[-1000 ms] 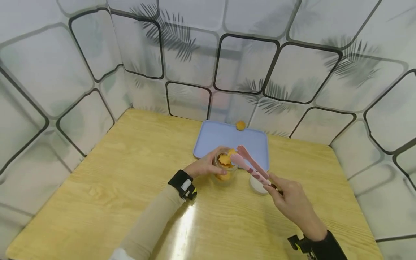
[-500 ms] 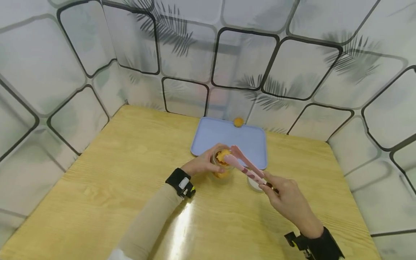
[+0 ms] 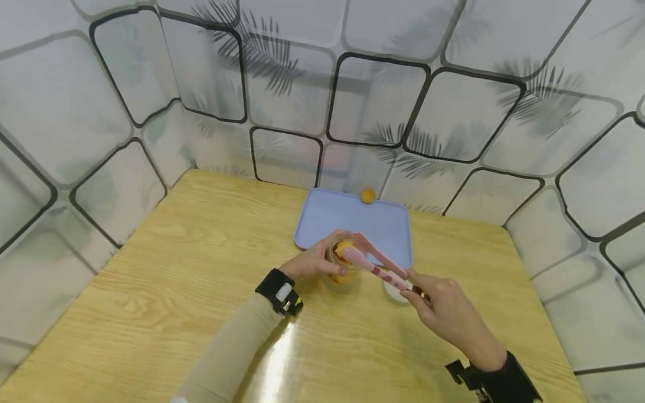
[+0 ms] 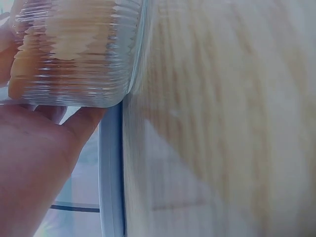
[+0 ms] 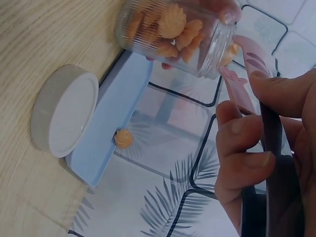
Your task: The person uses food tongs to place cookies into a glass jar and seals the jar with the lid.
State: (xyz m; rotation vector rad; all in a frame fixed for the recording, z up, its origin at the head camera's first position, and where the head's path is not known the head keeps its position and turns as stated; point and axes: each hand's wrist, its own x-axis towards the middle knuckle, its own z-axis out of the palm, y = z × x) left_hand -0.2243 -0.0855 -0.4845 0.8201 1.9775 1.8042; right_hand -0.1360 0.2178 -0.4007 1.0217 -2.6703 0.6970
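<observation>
My left hand (image 3: 313, 262) grips a clear ribbed glass jar (image 5: 170, 32) that stands on the table. Several golden piped cookies (image 5: 172, 22) lie inside it. With my right hand (image 3: 450, 309) I hold pink tongs (image 3: 385, 276) with dark handles, their tips at the jar's mouth. Between those tips sits a cookie (image 5: 230, 54), right at the opening; whether it touches the cookies inside cannot be seen. In the left wrist view, fingers and thumb wrap the jar (image 4: 74, 54), and its base is close to the table.
Behind the jar lies a blue tray (image 3: 332, 212), with one cookie (image 3: 368, 196) at its far edge. A white round lid (image 5: 64, 111) rests on the wooden table (image 3: 201, 235) right of the jar. Patterned fabric walls (image 3: 292, 101) enclose the back and sides.
The tongs have moved left with their cookie, from above the jar's right rim to its mouth. My left hand keeps its grip on the jar. The head view has shifted slightly.
</observation>
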